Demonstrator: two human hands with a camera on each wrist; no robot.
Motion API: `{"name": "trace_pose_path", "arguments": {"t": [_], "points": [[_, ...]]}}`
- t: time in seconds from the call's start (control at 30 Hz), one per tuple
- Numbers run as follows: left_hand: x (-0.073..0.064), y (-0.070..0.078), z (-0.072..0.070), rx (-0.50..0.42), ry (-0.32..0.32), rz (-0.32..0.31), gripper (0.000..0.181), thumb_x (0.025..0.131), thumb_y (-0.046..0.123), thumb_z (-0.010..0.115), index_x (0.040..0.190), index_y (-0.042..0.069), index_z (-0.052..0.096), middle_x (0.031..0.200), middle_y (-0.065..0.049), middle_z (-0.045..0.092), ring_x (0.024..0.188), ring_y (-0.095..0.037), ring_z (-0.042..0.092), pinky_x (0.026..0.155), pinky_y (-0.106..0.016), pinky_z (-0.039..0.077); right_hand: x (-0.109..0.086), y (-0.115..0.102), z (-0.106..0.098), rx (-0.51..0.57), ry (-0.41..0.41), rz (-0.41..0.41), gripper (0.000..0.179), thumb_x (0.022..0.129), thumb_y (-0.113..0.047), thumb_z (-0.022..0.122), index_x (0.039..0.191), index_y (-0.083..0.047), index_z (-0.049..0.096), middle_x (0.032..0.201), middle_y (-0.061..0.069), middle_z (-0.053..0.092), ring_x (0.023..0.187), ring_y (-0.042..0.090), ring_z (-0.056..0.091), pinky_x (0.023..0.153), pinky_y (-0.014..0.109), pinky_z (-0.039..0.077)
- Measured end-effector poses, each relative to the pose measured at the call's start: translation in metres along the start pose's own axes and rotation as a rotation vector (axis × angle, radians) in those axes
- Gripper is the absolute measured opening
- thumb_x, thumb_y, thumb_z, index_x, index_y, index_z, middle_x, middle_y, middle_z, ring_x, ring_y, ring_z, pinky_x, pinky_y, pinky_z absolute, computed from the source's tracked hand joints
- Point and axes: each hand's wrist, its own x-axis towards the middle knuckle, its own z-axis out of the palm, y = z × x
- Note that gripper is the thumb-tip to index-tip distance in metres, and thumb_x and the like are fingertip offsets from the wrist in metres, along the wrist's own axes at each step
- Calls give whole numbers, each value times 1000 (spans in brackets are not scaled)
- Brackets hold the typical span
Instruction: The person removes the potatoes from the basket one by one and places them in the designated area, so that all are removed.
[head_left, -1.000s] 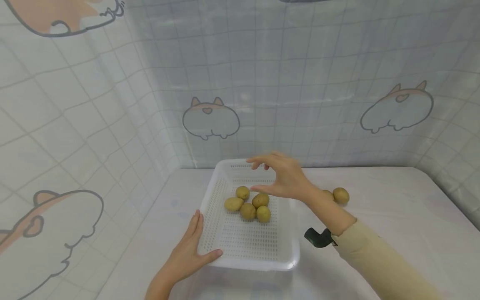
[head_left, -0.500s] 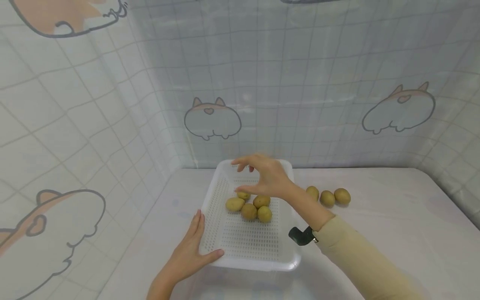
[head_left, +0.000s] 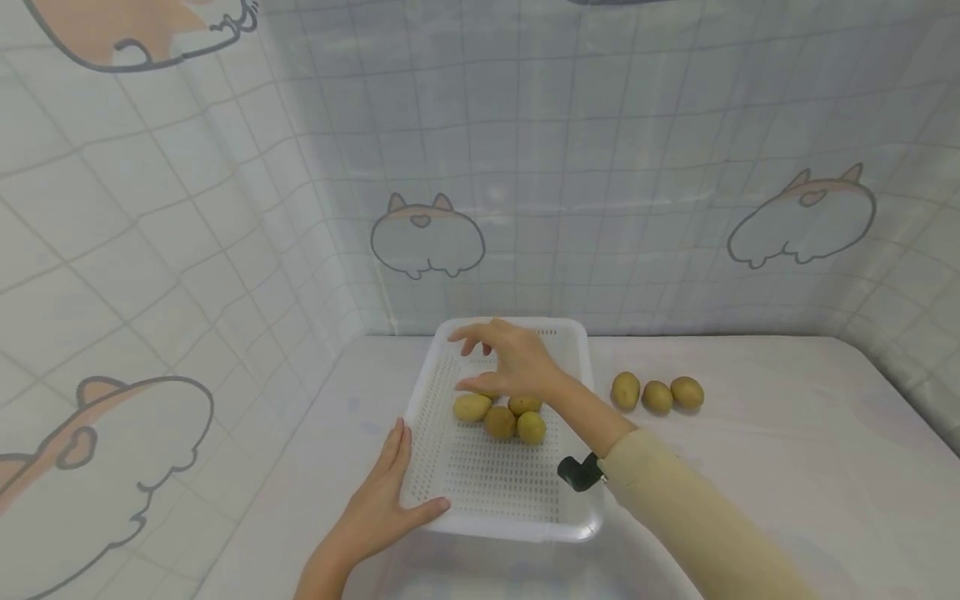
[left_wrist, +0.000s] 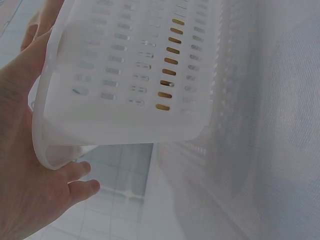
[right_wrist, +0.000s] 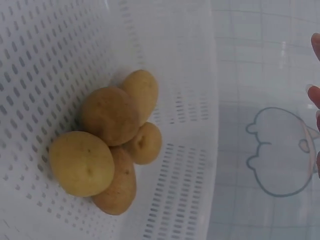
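A white perforated plastic basket (head_left: 502, 500) stands on the table with several potatoes (head_left: 532, 427) gathered in its middle. My left hand (head_left: 371, 508) rests on its near left corner, straight fingers along the left side and thumb over the front rim. In the left wrist view, that hand (left_wrist: 25, 165) lies against the basket's rim (left_wrist: 42, 120). Above the basket's far half hovers my right hand (head_left: 510, 360), holding nothing, thumb and fingers spread apart in a curve. It partly hides the rearmost potato. The right wrist view shows the clustered potatoes (right_wrist: 82, 163) and only fingertips (right_wrist: 314, 94).
Three loose potatoes (head_left: 657, 397) lie in a row on the pale tablecloth (head_left: 787, 467), right of the basket. A gridded curtain (head_left: 600, 208) with cartoon animals rises behind and beside the table. A dark green piece (head_left: 577, 473) sticks out at my right wrist.
My right hand has moved left, from the basket's right side to over its middle and left part, uncovering the loose potatoes at right. The left hand and basket have stayed put.
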Motion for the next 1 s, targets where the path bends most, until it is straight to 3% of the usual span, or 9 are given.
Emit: {"name": "trace_pose_path", "arguments": {"t": [0.37, 0.57, 0.8, 1.0], "points": [[0, 1, 0, 1, -17, -20, 114, 80, 54, 72, 152, -3, 4, 160, -16, -6, 144, -37, 7, 109, -60, 23, -3, 10, 26, -89, -137, 89, 57, 78, -48, 77, 127, -28, 59, 101, -14, 65, 85, 4, 53, 67, 22, 46], [0, 1, 0, -10, -31, -32, 114, 80, 54, 72, 152, -2, 3, 160, -15, -8, 144, -36, 6, 109, -60, 22, -7, 18, 38, -103, -225, 122, 54, 80, -46, 76, 128, -27, 59, 102, -11, 66, 85, 10, 56, 64, 23, 46], [-1, 2, 0, -4, -16, -22, 113, 80, 53, 72, 152, -3, 4, 159, -17, -6, 144, -37, 7, 109, -60, 22, -12, 22, 46, -171, -383, 239, 58, 77, -55, 74, 126, -27, 60, 105, -9, 68, 88, 10, 54, 67, 28, 48], [-1, 1, -1, 13, -7, -14, 113, 80, 53, 72, 151, -4, 4, 159, -18, -5, 144, -37, 6, 110, -57, 19, -16, 24, 48, -199, -488, 331, 52, 72, -42, 81, 117, -22, 64, 86, -8, 62, 80, 13, 52, 69, 32, 45]]}}
